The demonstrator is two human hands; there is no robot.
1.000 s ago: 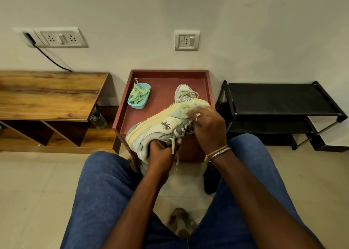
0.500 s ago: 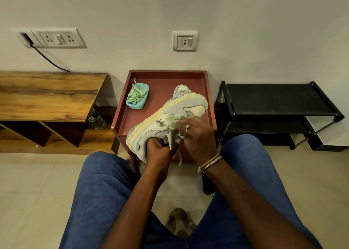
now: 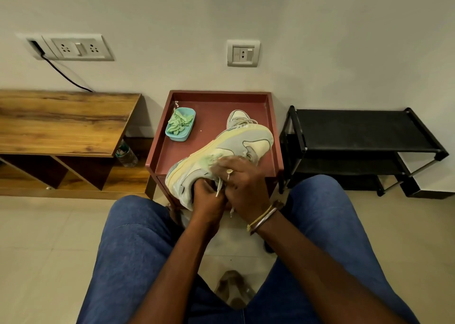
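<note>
Over the near edge of the red tray table (image 3: 211,94), the sneaker (image 3: 236,141) hangs tilted on its side, toe toward 2 o'clock. A second ago the right hand (image 3: 243,183) covered the toe end. It has since slid toward 7 o'clock, baring the cream, rounded toe cap, and now touches the left hand (image 3: 209,200). Its bent, blurred fingers press a soft green wad (image 3: 208,160) against the grey-and-yellow panelled upper. The left hand is fisted around the heel collar, beside a dangling lace (image 3: 219,188). At 10 o'clock a smooth blue plastic tub (image 3: 177,138) holds crumpled green pieces. At 12 o'clock lies a second sneaker (image 3: 237,117).
</note>
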